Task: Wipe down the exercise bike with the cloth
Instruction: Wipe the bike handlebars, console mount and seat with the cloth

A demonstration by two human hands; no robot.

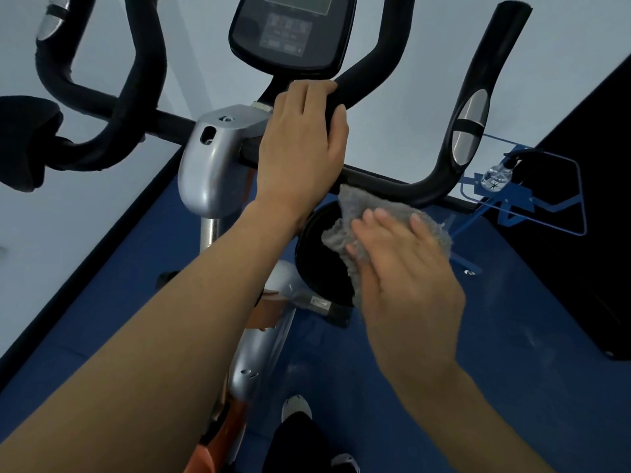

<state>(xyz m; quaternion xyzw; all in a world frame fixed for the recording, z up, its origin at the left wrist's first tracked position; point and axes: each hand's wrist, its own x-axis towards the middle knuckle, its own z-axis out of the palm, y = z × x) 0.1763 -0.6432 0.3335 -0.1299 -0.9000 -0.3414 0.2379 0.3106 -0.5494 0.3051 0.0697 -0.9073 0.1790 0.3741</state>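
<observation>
At the handlebar point(423, 191) of the exercise bike point(211, 165), just beneath the console point(290, 32), the left hand point(300, 148) wraps its fingers round the black bar. Below the bar's right bend, the right hand point(406, 268), fingers nearly straight, lies flat on the grey cloth point(368, 206) above a black round part point(317, 257).

Dim, bluish light (wide-angle bending at edges), slight blur.

The grey cloth point(382, 213) looks fuzzy and rough, the black handlebar point(409, 191) matt (seemingly foam-covered), the silver housing point(211, 158) smooth and glossy, the post point(209, 232) below it polished metal.
</observation>
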